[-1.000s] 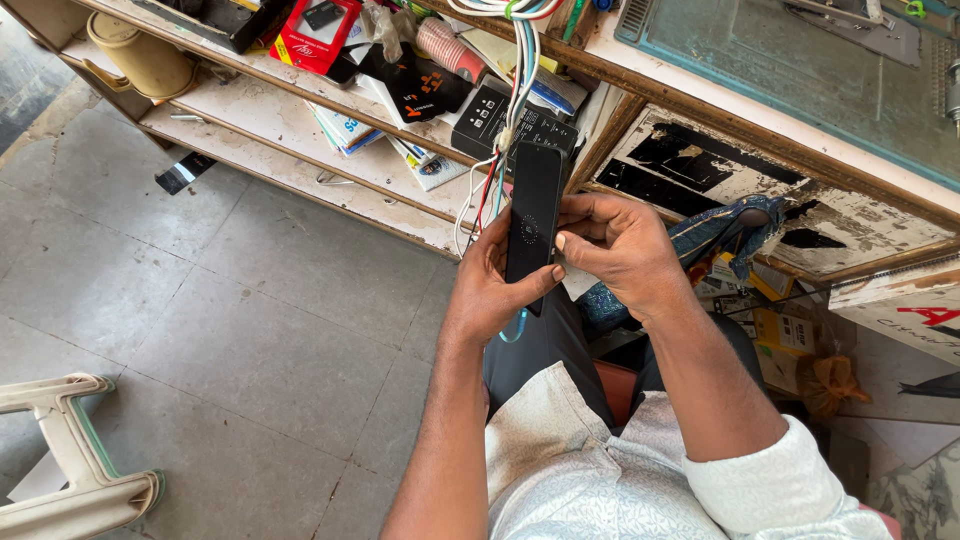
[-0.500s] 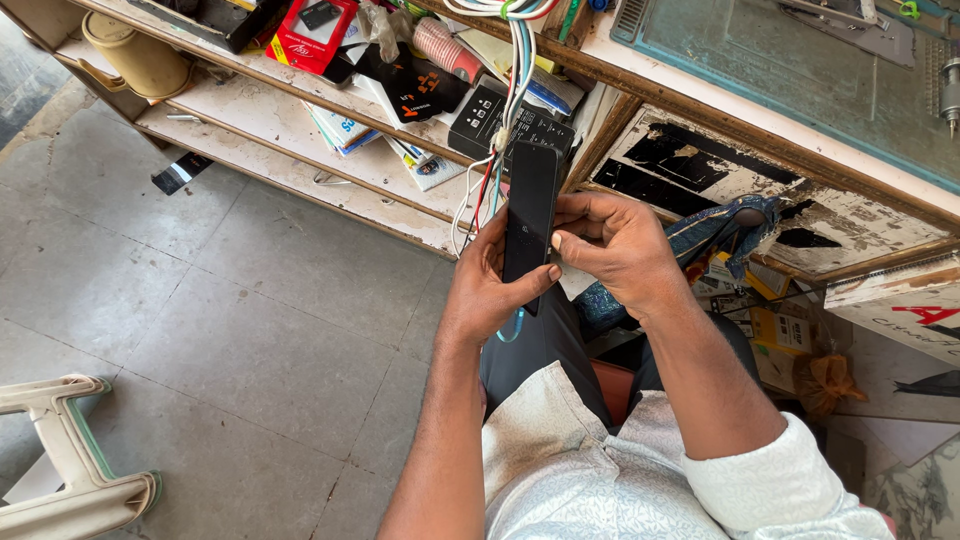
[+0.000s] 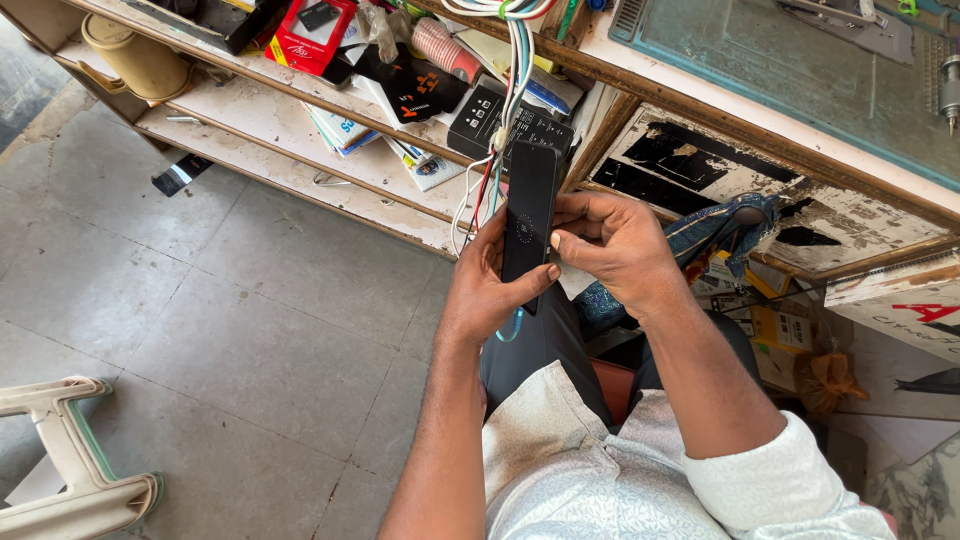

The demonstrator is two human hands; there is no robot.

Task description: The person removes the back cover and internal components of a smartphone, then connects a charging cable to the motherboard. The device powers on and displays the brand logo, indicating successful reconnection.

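A long, flat black device (image 3: 529, 215) stands upright in front of me, held by both hands. My left hand (image 3: 487, 290) wraps it from the left and below, thumb across its lower front. My right hand (image 3: 615, 245) grips its right edge, fingertips pressing near the middle. A faint round mark shows on the device's face. A thin light-blue cord (image 3: 512, 328) loops out below the left hand. I am seated, with dark trousers and a pale shirt sleeve visible.
Wooden shelves (image 3: 290, 120) hold a red box (image 3: 310, 35), black boxes (image 3: 485, 120), booklets and a cream container (image 3: 140, 60). Coloured wires (image 3: 515, 60) hang from a workbench (image 3: 760, 60). A white plastic stool (image 3: 70, 470) stands at lower left on the tiled floor.
The view shifted slightly. Both hands keep their hold on the black device, with only small finger adjustments of the right hand.
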